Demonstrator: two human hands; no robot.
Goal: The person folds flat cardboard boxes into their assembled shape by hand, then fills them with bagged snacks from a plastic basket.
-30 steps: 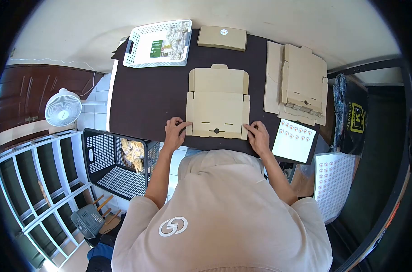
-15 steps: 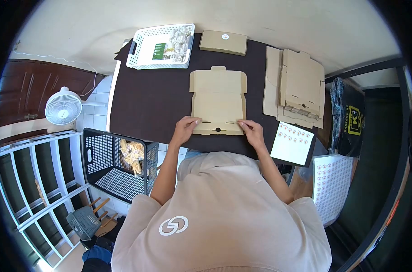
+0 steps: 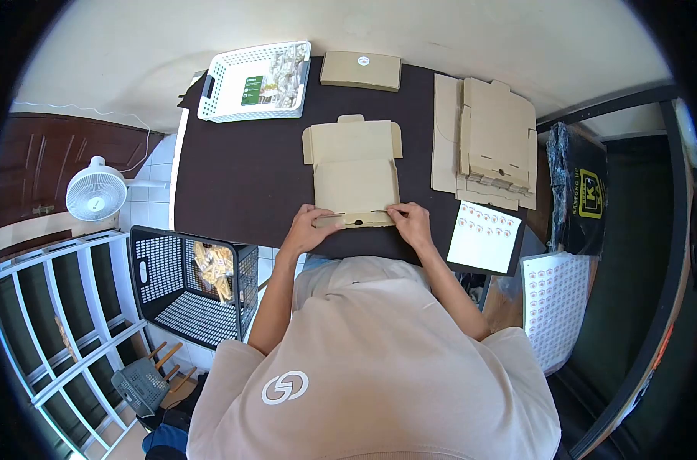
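A brown cardboard box [image 3: 354, 179] lies unfolded on the dark tabletop in front of me, its lid panel and side tabs spread toward the wall. Along its near edge runs a narrow front flap [image 3: 356, 220] with slots and a small dark notch. My left hand [image 3: 311, 228] grips the flap's left end, thumb along the near side and fingers bent over the corner. My right hand [image 3: 411, 226] pinches the right end between thumb and fingers. Both hands are closed on the cardboard; the undersides of the fingers are hidden.
Flat boxes are stacked [image 3: 498, 138] at the right, beside a sticker sheet [image 3: 483, 236]. A closed box [image 3: 361, 71] and a white basket [image 3: 224, 84] stand at the back. Left of the table are a black crate [image 3: 199, 308] and a white fan [image 3: 97, 192].
The near flap has tilted upward, and my left thumb has shifted onto its near side. My right hand stays at the right corner. The whole view has shifted slightly.
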